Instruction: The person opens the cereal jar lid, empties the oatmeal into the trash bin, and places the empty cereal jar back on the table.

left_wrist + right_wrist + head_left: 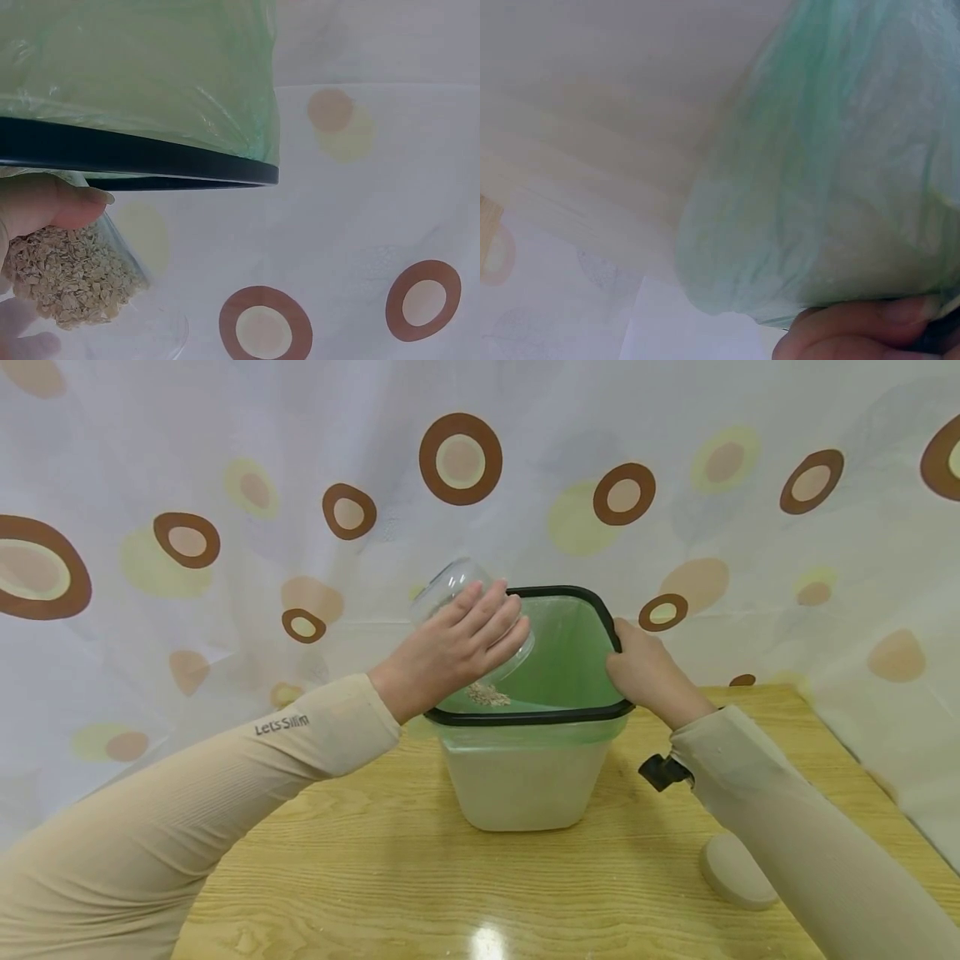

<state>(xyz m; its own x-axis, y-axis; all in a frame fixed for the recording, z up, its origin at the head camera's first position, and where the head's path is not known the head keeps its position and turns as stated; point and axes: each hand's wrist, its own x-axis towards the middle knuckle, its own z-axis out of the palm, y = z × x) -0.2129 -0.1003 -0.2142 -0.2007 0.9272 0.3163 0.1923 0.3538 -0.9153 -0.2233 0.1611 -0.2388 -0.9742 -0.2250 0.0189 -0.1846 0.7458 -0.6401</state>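
- Here are the flakes (pixel 79 281), bunched in the jar (pixel 444 589) right under the left hand (pixel 465 639).
- That hand grips the jar, thumb opposite fingers, slanting it over the bin (pixel 528 789), likely so the flakes slide down.
- To its right, a green bag (pixel 566 647) lines the bin, seemingly kept wide by the black rim (pixel 532 718).
- The right hand (pixel 651 670) curls round that rim, presumably steadying it.
- Nearer the body than the right hand, a disc (pixel 735 872) rests aside on the table (pixel 337 860).
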